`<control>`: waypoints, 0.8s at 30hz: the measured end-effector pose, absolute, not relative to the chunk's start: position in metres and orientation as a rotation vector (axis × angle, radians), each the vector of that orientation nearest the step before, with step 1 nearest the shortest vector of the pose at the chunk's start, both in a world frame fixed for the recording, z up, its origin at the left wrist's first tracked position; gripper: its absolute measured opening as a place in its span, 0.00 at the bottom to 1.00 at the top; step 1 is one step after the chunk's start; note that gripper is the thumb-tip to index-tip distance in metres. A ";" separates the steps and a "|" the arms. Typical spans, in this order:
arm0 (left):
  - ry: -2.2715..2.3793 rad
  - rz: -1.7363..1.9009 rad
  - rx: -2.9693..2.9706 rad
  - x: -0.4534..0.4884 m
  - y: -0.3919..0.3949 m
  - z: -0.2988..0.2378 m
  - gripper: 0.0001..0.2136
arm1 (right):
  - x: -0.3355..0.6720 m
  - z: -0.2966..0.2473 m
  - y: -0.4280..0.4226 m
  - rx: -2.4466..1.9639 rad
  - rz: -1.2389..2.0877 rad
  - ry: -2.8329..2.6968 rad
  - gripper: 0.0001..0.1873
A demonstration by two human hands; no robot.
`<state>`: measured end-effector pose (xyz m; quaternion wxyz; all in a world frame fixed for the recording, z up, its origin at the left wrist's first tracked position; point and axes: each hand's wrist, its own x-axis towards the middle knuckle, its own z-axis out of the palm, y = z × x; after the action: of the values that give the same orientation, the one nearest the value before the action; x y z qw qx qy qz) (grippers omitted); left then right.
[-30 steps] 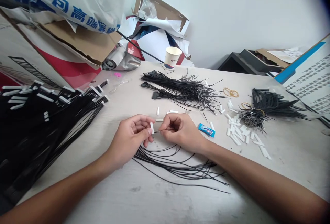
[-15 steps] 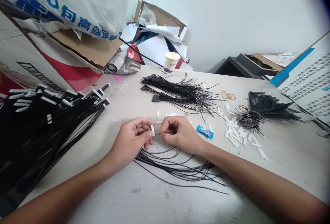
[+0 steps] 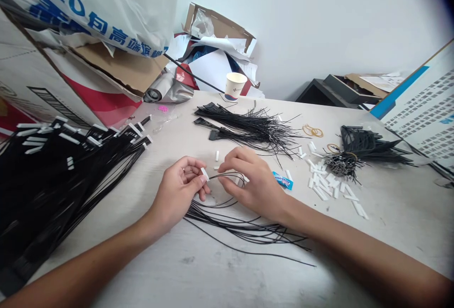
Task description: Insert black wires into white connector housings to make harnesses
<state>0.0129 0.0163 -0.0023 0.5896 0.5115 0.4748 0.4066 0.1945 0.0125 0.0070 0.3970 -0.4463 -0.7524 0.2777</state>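
A small white connector housing (image 3: 205,174) is pinched between the thumb and fingers of my left hand (image 3: 177,187). Thin black wires run out of it to the right and curve round in a loop. My right hand (image 3: 253,182) hovers just right of the connector, thumb and index finger apart, with the looping wires passing by its fingertips. Below both hands, a loose bundle of black wires (image 3: 241,232) fans across the table to the right. Part of this bundle is hidden behind my left hand.
White connector housings (image 3: 321,180) lie scattered at right, beside a blue candy wrapper (image 3: 283,180). Black wire bundles (image 3: 244,123) lie farther back, near a paper cup (image 3: 235,85). A tied bundle (image 3: 365,145) sits far right. Wires with white connectors (image 3: 71,171) are heaped at left.
My right hand has opened its pinch on the wire by the connector and lifted slightly to the right. The connector in my left hand has moved a little left and tilted.
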 end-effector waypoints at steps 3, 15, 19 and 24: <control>1.097 1.011 1.136 0.011 0.015 -0.007 0.06 | 0.191 0.015 -0.001 -1.052 0.405 -2.166 0.07; 1.101 1.024 1.131 0.009 0.014 -0.009 0.05 | 0.173 0.006 -0.011 -1.199 0.629 -2.530 0.07; 1.117 1.003 1.176 0.010 0.012 -0.007 0.04 | 0.184 0.036 -0.011 -1.272 0.893 -2.455 0.06; 1.124 0.964 1.193 0.010 0.010 -0.007 0.05 | 0.229 0.080 0.001 -1.043 1.905 -2.109 0.05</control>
<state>0.0103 0.0105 -0.0067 0.5810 0.5106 0.4811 0.4127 0.2288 0.0010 0.0803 0.0571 -0.3438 -0.6956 0.6283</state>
